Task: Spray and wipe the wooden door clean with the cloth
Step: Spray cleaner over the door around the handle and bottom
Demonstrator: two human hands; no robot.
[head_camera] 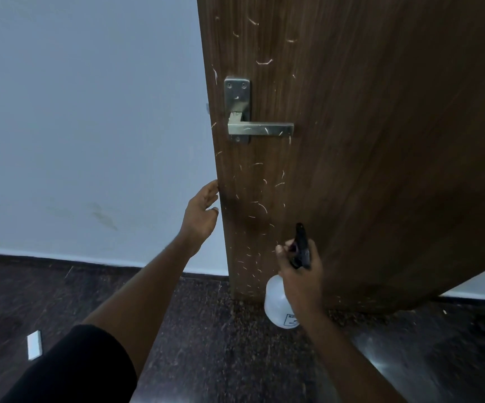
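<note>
The wooden door stands ajar, filling the frame from 12 to 4 o'clock, its brown face flecked w/ pale curved scratch-like marks – thickest near the free edge, above and below the metal lever handle. The handle lies level, its lever pointing toward 3 o'clock from a screwed backplate. The left hand sits at the door's free edge, approx. frame centre, fingers loosely spread, fingertips touching or just beside that edge; can't tell if it actually grips. The right hand, at about 5 o'clock from centre, is wrapped around the neck of a spray bottle – black trigger head up top, nozzle aimed at the door, one finger curled at the trigger. The bottle's translucent white body hangs below the hand, small label at its base, near the door's lower part. Pale wall fills the 9 to 11 o'clock side, dark skirting beneath. Dark speckled floor below; a small white rectangular object lies at 8 o'clock. No cloth seen.
</note>
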